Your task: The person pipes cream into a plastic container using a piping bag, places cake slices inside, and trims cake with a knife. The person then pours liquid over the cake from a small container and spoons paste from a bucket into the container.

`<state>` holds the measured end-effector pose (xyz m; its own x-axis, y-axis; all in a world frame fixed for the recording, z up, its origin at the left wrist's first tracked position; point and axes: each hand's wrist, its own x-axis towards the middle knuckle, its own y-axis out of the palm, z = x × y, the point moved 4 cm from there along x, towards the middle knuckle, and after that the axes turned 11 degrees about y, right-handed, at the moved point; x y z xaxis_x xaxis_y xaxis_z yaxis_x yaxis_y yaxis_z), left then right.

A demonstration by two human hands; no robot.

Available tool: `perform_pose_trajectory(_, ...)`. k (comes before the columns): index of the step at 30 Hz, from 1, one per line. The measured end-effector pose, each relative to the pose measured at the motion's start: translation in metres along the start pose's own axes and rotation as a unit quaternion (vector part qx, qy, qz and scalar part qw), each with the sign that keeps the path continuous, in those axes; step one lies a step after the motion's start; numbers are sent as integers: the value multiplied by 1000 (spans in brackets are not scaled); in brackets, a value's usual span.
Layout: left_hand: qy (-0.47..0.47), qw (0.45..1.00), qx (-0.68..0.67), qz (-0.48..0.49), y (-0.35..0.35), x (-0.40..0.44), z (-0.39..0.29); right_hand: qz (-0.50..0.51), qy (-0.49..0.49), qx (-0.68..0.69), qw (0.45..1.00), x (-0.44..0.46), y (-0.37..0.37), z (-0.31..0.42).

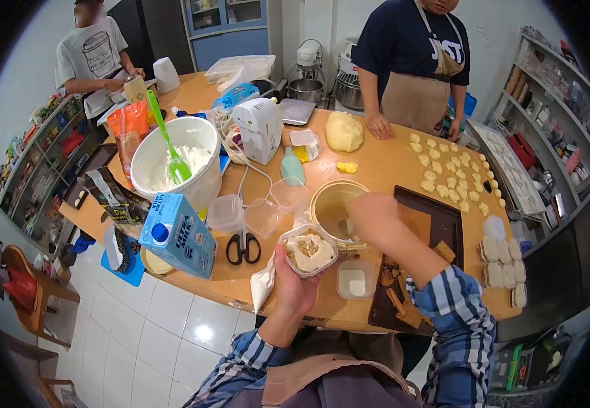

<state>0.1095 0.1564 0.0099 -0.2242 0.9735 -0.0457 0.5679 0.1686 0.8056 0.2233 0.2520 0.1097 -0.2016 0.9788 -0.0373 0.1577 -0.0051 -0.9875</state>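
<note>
My left hand is wrapped round a small clear plastic tub with cream and light brown crumbs in it. My right hand reaches down into a beige round bucket, and its fingers are hidden. A white-filled piping bag lies beside my left hand. Black scissors and clear tubs rest to its left. Below the bucket stands another clear tub with something white at its bottom. Under my right forearm, a dark baking tray holds broken brown sheets.
A blue milk carton stands by a white bowl with cream and a green spatula. A hand mixer and dough lie farther back. Dough pieces cover the right side. Two people stand across the table.
</note>
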Motion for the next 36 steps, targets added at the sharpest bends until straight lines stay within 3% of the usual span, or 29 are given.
perform_pose_trajectory(11, 14, 1000, -6, -9, -5, -3, -11, 32, 11, 173, 984, -3, 4, -14)
perform_pose_trajectory(15, 10, 1000, -10, 4, -2, -2, -11, 48, 7, 338, 940, -9, -1, -48)
perform_pose_trajectory(21, 12, 1000, -16, 24, 4, -2, -14, 42, 32, 479, 876, -21, -3, -79)
perform_pose_trajectory(36, -3, 999, -21, 27, 5, 1, -12, 19, 22, 513, 858, -30, -34, -89)
